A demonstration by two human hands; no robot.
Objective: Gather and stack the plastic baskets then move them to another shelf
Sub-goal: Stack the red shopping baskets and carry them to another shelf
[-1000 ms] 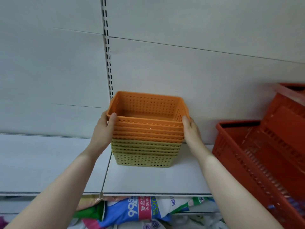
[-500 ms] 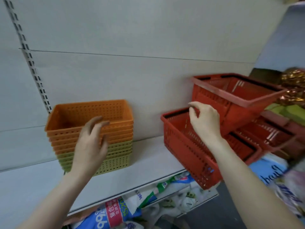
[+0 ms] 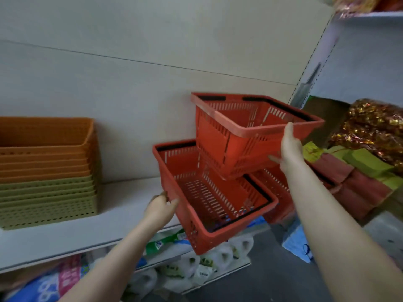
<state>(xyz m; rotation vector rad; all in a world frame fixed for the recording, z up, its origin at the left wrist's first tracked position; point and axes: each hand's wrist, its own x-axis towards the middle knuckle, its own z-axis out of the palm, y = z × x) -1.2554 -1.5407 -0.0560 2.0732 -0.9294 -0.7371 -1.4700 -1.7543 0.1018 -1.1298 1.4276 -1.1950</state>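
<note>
A stack of orange baskets over green ones stands on the white shelf at the left, untouched. An upper red basket sits tilted above a lower red basket that overhangs the shelf's right end. My right hand grips the upper basket's near right side, thumb at the rim. My left hand holds the lower basket's left wall near its front corner. A third red basket is partly hidden behind my right arm.
Gold foil packs and red and green packages fill the shelf to the right. Packaged goods and white bags lie below the shelf. A grey back panel rises behind the baskets.
Both hands left the orange and green stack and moved right. My right hand took hold of the upper red basket, my left hand the lower one. The view swung right.
</note>
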